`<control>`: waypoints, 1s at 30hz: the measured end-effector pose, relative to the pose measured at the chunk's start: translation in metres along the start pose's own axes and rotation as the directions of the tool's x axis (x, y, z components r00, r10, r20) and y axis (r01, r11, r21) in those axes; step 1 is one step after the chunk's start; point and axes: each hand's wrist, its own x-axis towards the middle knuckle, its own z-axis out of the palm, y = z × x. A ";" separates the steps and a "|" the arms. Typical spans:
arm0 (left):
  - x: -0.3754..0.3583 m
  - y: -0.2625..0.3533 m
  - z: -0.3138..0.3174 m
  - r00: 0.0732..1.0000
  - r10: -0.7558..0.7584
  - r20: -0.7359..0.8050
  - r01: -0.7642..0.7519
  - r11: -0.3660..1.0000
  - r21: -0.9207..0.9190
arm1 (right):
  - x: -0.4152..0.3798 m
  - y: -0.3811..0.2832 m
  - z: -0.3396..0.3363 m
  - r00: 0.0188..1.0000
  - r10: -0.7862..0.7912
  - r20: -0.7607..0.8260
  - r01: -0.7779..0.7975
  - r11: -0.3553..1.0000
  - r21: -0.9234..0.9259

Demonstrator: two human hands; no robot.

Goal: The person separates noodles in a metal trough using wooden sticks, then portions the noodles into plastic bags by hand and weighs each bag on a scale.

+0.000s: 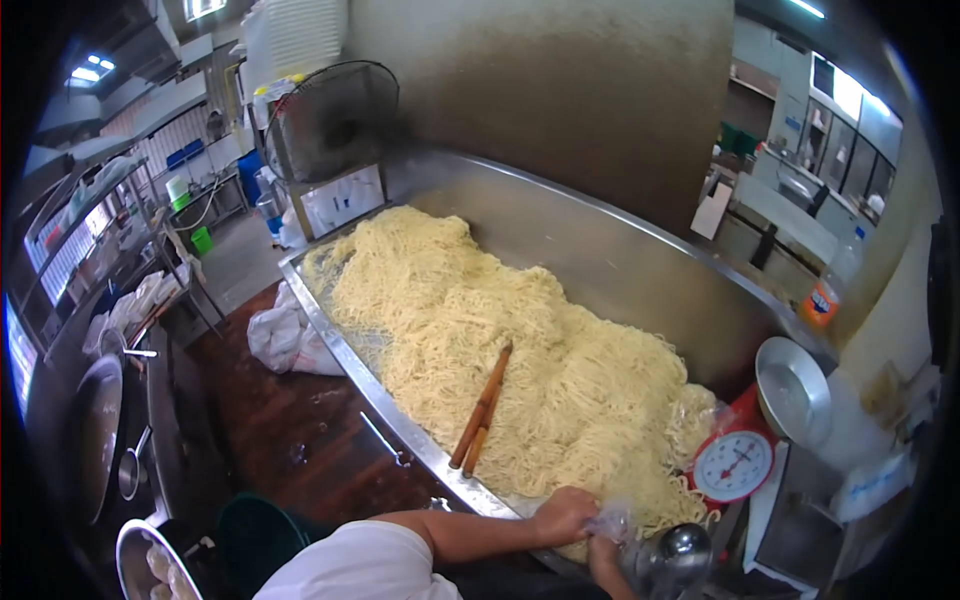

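From here I find the left hand (565,517) curled tight on a clear plastic bag (612,522) at the noodles' (460,300) five o'clock, apparently keeping it gathered, the right hand's (603,556) grip indeterminable, the red scale (735,466) at four o'clock, presumably for reach.

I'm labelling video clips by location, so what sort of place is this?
Most likely a commercial kitchen or noodle workshop. A long metal trough holds a great heap of yellow noodles, and a red dial scale stands near its end.
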 end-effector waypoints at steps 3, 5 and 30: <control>0.004 -0.012 0.007 0.970 -0.158 0.186 0.159 0.987 0.010 | 0.004 0.012 0.019 0.861 0.400 0.315 -0.506 0.738 0.447; 0.030 -0.002 -0.013 0.815 -0.456 0.357 0.517 0.851 -0.094 | 0.032 -0.016 -0.008 0.793 0.452 0.408 -0.607 0.536 0.587; 0.008 0.010 0.001 0.927 -0.104 0.359 -0.013 0.952 0.307 | 0.033 -0.092 -0.159 0.785 0.204 0.585 -0.386 0.900 0.204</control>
